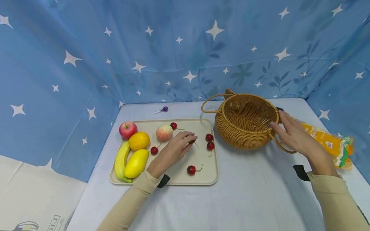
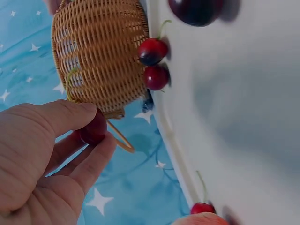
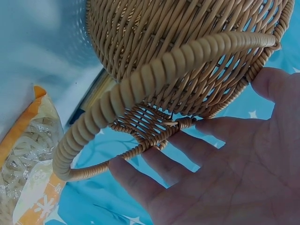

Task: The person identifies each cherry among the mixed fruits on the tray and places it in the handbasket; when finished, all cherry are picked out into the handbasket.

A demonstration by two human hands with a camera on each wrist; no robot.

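Above the beige tray [image 1: 176,181], my left hand [image 1: 180,144] pinches a dark red cherry [image 2: 95,129] between thumb and fingertips; its green stem shows in the left wrist view. Two cherries lie by the tray's right edge, and another cherry [image 1: 191,170] lies nearer the front. Right of the tray stands a round wicker basket [image 1: 245,138] with loop handles, nothing visible inside. My right hand [image 1: 297,136] is at the basket's right side, thumb by the rim. In the right wrist view its fingers [image 3: 206,150] are spread and fairly straight, against the wicker near a handle [image 3: 140,86].
On the tray's left are an apple [image 1: 128,130], an orange-yellow fruit [image 1: 139,141], a banana [image 1: 121,160], a mango [image 1: 136,163] and a peach [image 1: 164,132]. A lollipop [image 1: 163,109] lies behind the tray. An orange-and-clear packet [image 1: 329,142] lies right of the basket. Starry blue curtains enclose the table.
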